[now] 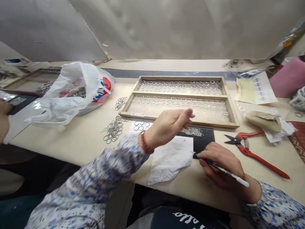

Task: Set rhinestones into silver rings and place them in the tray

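Note:
My right hand (221, 162) grips a pen-shaped tool (230, 173) with a dark front part and a whitish end. Its tip is over the edge of a crumpled white paper sheet (169, 159). My left hand (168, 127), a red bracelet at its wrist, is raised above the paper near the tray's front edge. Its fingers are closed together, and what they hold is hidden. Beneath and beyond the hands lies a black board (205, 140) with a heap of tiny shiny stones (194, 131). Several metal rings (140, 126) lie on white paper left of my left hand.
A two-part wooden tray (179, 94) holds rows of rings. Loose rings (113, 129) are piled left of it, beside a white plastic bag (78, 92). Red-handled shears (257, 152) lie at right, near a wrapped packet (264, 121). Another person's hand (3, 106) shows far left.

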`<action>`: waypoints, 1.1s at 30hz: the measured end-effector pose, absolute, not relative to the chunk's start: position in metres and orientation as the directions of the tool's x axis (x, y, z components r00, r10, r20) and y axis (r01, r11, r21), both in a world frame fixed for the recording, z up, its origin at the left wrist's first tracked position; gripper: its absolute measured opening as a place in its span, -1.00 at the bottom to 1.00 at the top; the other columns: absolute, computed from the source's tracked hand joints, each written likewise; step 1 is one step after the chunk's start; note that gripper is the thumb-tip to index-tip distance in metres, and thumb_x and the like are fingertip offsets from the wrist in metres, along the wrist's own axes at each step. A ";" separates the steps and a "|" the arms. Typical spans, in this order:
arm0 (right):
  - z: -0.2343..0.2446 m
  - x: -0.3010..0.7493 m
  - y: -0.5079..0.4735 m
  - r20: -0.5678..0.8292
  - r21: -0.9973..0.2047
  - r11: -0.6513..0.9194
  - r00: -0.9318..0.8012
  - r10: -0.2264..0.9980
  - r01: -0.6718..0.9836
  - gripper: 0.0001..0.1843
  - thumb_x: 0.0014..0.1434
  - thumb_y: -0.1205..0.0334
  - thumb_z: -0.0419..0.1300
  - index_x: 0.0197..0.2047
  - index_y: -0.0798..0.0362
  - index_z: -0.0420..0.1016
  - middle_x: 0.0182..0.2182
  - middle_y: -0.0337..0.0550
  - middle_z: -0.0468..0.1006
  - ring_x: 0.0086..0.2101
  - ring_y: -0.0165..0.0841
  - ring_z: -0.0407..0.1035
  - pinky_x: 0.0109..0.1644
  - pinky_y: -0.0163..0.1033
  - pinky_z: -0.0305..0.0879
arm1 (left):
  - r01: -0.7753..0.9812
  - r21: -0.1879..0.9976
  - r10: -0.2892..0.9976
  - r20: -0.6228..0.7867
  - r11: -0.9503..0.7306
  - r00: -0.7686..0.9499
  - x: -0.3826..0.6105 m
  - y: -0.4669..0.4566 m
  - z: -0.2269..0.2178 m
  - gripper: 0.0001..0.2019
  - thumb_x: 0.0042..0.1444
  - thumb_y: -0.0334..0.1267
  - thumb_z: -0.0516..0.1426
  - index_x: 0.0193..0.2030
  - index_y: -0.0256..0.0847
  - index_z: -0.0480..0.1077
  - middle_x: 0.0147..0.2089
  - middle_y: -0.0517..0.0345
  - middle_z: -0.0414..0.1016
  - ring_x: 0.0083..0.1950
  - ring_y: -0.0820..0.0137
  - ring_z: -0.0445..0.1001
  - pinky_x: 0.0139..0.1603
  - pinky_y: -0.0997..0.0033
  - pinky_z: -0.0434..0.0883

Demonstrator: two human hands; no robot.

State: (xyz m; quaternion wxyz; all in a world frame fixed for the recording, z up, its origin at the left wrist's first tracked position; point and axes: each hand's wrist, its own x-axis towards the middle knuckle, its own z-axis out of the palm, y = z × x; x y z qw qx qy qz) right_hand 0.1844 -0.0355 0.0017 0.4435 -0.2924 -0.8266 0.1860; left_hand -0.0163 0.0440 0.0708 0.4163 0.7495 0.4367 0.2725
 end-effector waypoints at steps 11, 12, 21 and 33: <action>-0.003 0.180 -0.036 0.462 -0.561 0.750 -0.620 0.635 0.351 -0.71 0.29 0.47 0.06 0.07 0.16 0.37 -0.35 -0.07 0.49 -0.31 -0.30 0.36 -0.27 -0.17 0.31 | 0.618 0.514 0.801 0.311 -0.595 0.512 -0.101 -0.027 0.005 -0.75 0.18 -0.27 0.22 0.00 -0.24 0.49 -0.06 -0.09 0.55 -0.06 0.23 0.49 -0.07 0.10 0.53; -0.003 0.178 -0.036 0.455 -0.535 0.767 -0.645 0.614 0.354 -0.72 0.27 0.48 0.08 0.05 0.17 0.37 -0.33 -0.05 0.49 -0.28 -0.29 0.37 -0.25 -0.16 0.31 | 0.601 0.502 0.777 0.300 -0.622 0.553 -0.097 -0.026 0.002 -0.73 0.18 -0.25 0.23 0.00 -0.26 0.48 -0.06 -0.09 0.54 -0.07 0.23 0.49 -0.09 0.10 0.54; -0.009 0.169 -0.032 0.381 -0.462 0.756 -0.666 0.641 0.463 -0.67 0.33 0.22 0.15 0.10 0.16 0.34 -0.36 -0.10 0.46 -0.36 -0.32 0.30 -0.28 -0.19 0.27 | 0.558 0.494 0.741 0.356 -0.666 0.570 -0.062 -0.024 0.002 -0.80 0.31 -0.40 -0.01 -0.32 -0.30 0.38 -0.31 0.03 0.44 -0.31 0.35 0.40 -0.36 0.36 0.44; -0.005 0.153 -0.029 0.410 -0.296 0.853 -0.750 0.519 0.429 -0.74 0.32 0.50 -0.01 -0.36 0.14 0.39 -0.50 -0.13 0.31 -0.43 -0.34 0.13 -0.35 -0.21 0.03 | 0.429 0.565 0.649 0.271 -0.705 0.711 -0.068 -0.029 0.001 -0.79 0.36 -0.34 -0.03 -0.26 -0.27 0.37 -0.38 0.09 0.51 -0.40 0.40 0.48 -0.42 0.42 0.47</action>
